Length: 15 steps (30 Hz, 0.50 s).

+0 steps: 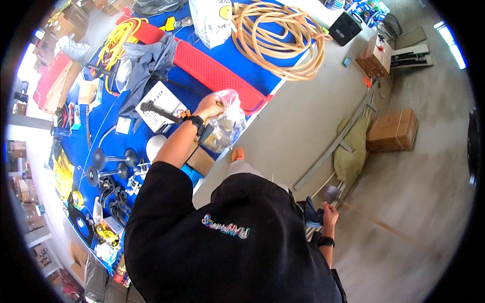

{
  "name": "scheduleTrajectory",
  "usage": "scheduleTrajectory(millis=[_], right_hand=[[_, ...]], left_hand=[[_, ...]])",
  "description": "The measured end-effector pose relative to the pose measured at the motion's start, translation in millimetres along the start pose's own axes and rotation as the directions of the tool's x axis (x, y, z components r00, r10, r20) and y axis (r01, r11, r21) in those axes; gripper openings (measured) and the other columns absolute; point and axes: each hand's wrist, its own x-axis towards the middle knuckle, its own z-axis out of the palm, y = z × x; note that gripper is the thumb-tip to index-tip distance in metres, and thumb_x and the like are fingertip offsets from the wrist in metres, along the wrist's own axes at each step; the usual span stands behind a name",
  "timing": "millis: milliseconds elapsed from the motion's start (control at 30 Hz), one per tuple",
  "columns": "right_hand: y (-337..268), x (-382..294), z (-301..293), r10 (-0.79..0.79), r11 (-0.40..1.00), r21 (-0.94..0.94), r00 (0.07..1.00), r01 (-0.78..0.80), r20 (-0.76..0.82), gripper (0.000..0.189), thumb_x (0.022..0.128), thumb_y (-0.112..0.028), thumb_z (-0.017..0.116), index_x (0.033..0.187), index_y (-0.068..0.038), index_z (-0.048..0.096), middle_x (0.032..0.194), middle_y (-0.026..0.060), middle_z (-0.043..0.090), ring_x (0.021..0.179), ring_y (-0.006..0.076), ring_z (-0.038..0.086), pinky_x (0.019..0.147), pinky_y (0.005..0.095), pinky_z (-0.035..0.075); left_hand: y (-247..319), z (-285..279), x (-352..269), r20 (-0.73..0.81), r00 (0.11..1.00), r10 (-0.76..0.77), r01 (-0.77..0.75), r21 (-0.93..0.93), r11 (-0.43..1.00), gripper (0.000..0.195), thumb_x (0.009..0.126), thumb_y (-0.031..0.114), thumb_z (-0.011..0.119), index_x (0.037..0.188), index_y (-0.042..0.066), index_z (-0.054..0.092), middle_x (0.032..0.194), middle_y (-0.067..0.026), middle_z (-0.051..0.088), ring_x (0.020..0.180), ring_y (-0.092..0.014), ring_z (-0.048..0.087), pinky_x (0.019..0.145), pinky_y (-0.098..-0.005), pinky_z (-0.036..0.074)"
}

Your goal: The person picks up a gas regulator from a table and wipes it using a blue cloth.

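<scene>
My left hand (pixel 209 107) is closed on the upper part of a clear plastic bag (pixel 229 120) at the table's edge. Yellowish contents show through the plastic, though I cannot tell what they are. Just left of this hand, a black bar-shaped tool (pixel 161 112) lies over a white printed box (pixel 157 100). Down at my right side, my right hand (pixel 330 214) grips a dark cloth item (pixel 313 214), possibly a glove. A round grey object (pixel 330 193) appears just beyond it, blurred. Each wrist wears a black strap.
The blue-topped table (pixel 147 142) carries a red perforated plastic panel (pixel 214 72), a coiled tan hose (pixel 278 41), a yellow coil (pixel 117 45), grey fabric (pixel 149 58) and dumbbell-shaped items (pixel 113 157). On the floor lie a grey metal bar (pixel 329 144), a green sack (pixel 350 151) and a cardboard carton (pixel 393 130).
</scene>
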Motion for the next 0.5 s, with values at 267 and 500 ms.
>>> scheduleTrajectory(millis=[267,500], right_hand=[[-129,100,38,-0.154,0.982,-0.074,0.967,0.172,0.204,0.042,0.086,-0.038,0.074,0.095,0.003,0.072,0.08,0.0069,0.07,0.074,0.0127,0.063,0.07,0.0291,0.051],[-251,221,95,-0.488,0.838,-0.015,0.762,0.545,0.425,0.039,0.085,-0.037,0.073,0.094,0.002,0.07,0.077,0.0101,0.071,0.071,0.016,0.065,0.068,0.0327,0.051]], left_hand=[[14,-17,9,0.029,0.998,-0.059,0.064,-0.186,0.981,0.011,0.075,0.009,0.073,0.08,0.0,0.072,0.07,-0.0138,0.07,0.062,-0.019,0.069,0.058,-0.034,0.052],[44,-21,-30,-0.35,0.937,-0.015,0.053,0.1,0.994,0.012,0.071,0.011,0.069,0.081,0.005,0.072,0.075,-0.0168,0.069,0.07,-0.032,0.068,0.065,-0.0373,0.053]])
